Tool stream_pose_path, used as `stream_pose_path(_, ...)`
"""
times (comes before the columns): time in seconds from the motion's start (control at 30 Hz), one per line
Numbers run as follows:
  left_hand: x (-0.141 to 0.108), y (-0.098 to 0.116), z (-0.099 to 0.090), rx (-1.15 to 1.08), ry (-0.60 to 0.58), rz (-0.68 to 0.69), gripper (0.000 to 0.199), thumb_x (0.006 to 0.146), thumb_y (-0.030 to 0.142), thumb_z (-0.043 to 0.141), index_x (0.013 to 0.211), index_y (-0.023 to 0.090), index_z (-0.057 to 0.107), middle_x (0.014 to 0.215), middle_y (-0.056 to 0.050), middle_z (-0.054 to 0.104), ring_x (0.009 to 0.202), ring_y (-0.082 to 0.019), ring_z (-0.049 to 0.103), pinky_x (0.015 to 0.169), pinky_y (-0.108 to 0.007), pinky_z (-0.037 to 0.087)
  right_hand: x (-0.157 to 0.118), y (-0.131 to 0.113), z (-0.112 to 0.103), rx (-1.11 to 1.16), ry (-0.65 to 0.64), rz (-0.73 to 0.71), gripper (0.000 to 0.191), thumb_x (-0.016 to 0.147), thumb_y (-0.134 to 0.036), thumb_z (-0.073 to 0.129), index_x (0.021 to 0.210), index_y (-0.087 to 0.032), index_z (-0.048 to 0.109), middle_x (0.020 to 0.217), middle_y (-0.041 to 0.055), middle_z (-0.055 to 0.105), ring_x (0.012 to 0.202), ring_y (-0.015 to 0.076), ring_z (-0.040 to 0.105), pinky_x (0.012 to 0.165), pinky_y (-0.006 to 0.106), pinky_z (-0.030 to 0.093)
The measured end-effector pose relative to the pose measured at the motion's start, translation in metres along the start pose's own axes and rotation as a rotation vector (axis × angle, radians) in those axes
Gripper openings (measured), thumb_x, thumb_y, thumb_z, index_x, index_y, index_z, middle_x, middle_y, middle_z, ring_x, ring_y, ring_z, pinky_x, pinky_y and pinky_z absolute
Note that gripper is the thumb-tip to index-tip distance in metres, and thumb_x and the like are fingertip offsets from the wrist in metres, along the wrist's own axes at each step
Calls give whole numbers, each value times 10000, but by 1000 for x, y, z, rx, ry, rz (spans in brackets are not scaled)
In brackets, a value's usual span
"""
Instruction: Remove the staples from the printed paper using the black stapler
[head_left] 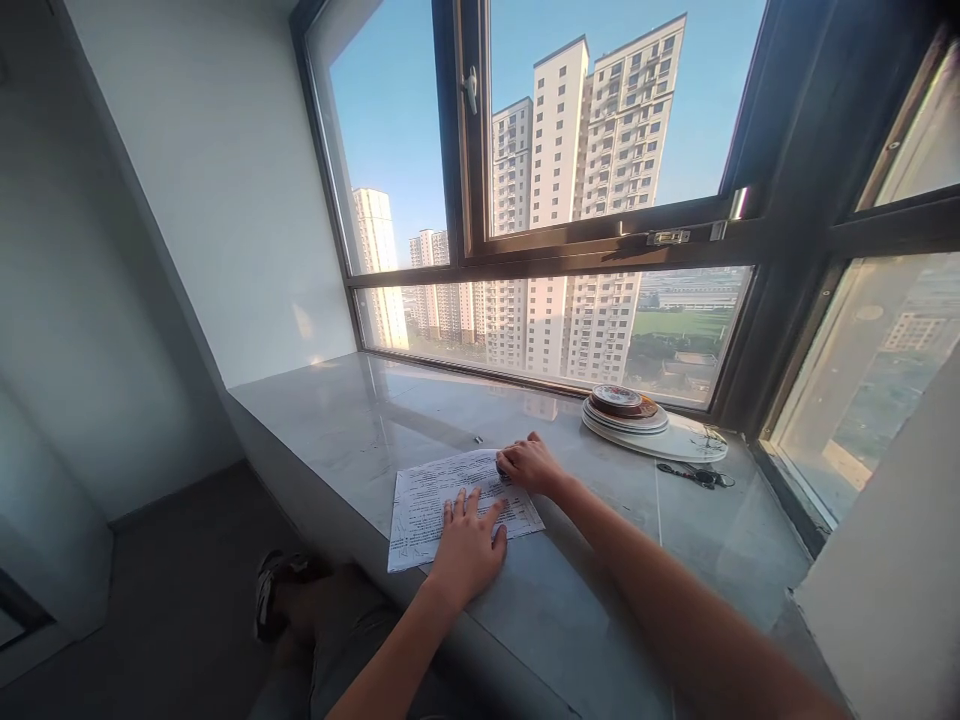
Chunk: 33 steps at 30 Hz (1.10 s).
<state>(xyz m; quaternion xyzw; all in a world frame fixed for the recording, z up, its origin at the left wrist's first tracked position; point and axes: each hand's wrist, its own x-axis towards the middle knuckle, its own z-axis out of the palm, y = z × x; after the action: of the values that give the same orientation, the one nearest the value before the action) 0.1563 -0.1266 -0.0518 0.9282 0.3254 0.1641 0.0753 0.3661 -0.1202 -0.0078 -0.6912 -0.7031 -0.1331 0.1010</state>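
Observation:
A printed sheet of paper (420, 510) lies on the grey window sill, its near left corner reaching the sill's front edge. My left hand (470, 545) rests flat on the lower middle of the sheet with its fingers spread. At the sheet's upper right corner, my right hand (531, 464) is closed around a small dark thing that its fingers mostly hide. A tiny metallic piece (478, 440) lies on the sill just beyond the paper's far edge.
Stacked plates (626, 420) stand on a pale oval board (697, 440) by the window at the right. Keys (703, 478) lie in front of them. The sill (322, 430) ends at a front edge above my leg; a window frame (540, 262) borders its back.

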Motion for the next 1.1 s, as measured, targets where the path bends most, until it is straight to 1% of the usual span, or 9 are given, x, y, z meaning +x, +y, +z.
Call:
stream_pose_path(0.2,1,1,-1,-3,-31,-9,474,1001,418,378,1445,327,517,1585,-87,400,1493,-371,272,1202,-602,210,-1,-3,3,-36,8,-48,512,1064,-338,273,779,-174,665,878,92,730,893,231,583,896,408,279)
stream_pose_path(0.37,1,0,-2,-5,-57,-12,491,1014,432,351,1478,328,476,1598,-110,375,1509,-375,239,1203,-609,199,-1,-8,8,-64,23,-53,410,1062,-357,283,1068,-189,657,1058,145,682,1042,298,541,957,496,313)
stream_pose_path(0.5,1,0,-2,-1,-63,-12,493,1015,434,355,1480,322,474,1606,-113,364,1513,-368,235,1204,-615,190,0,-14,13,-89,36,-33,417,1056,-358,292,1057,-171,665,1103,184,653,1068,325,531,978,535,328)
stream_pose_path(0.63,2,-1,0,1,-33,-20,471,1004,424,378,1446,332,516,1590,-109,392,1501,-358,271,1205,-603,204,0,2,10,109,67,-64,408,1060,-421,290,1056,-190,626,1040,132,655,985,268,561,906,434,407)
stream_pose_path(0.73,3,-1,0,-12,-32,-25,473,1000,437,388,1446,345,516,1590,-98,395,1497,-356,282,1207,-599,204,-6,32,5,400,39,-156,404,971,-559,494,1108,-193,595,1056,93,656,924,217,578,813,318,444)
stream_pose_path(0.8,2,-1,-1,-18,-29,-24,482,1000,432,395,1463,343,499,1593,-96,392,1503,-349,271,1212,-595,194,-13,53,5,499,-20,-192,427,867,-565,649,1074,-192,621,979,64,677,843,195,585,755,277,439)
stream_pose_path(0.9,1,0,-1,-37,-33,-16,488,1006,424,399,1474,321,489,1595,-95,393,1507,-337,266,1219,-582,190,-21,73,11,487,-13,40,310,784,-446,746,944,-196,659,798,21,685,720,180,577,685,262,410)
stream_pose_path(1.03,1,1,-4,-76,-49,3,480,1018,446,388,1464,311,504,1591,-89,400,1501,-338,278,1210,-588,211,-13,65,14,373,332,541,232,871,-337,603,1013,-156,632,907,120,709,799,248,614,677,305,403)
stream_pose_path(1.1,2,3,-7,-87,-30,23,461,1008,431,423,1438,302,531,1562,-87,441,1475,-336,322,1200,-583,240,-2,43,10,362,470,575,238,898,-320,549,1071,-168,611,989,126,708,875,255,625,717,309,416)
